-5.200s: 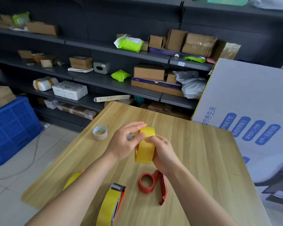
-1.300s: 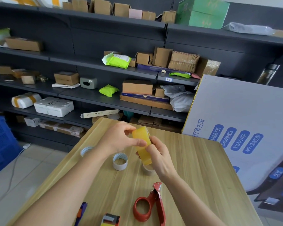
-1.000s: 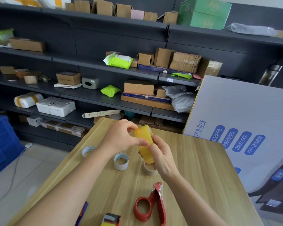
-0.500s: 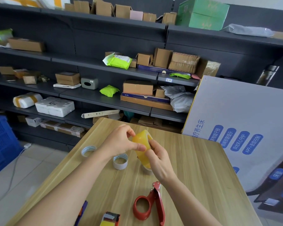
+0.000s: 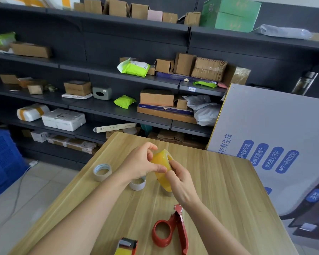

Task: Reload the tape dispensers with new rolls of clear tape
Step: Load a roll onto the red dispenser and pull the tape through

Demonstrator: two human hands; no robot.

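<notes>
looks like a parcel storeroom with a packing station. lined along the back with dark metal shelving, loosely loaded with plain cardboard boxes, bright green poly mailers, grey courier bags and white wrapped parcels. flanked by a blue plastic crate on the floor at the left and a large printed carton at the right. set up for packing in front: a wooden tabletop with a red tape dispenser, bare tape cores and a roll of tape.

A dispenser is cut by the bottom edge; an empty core is partly hidden by the left hand.
</notes>
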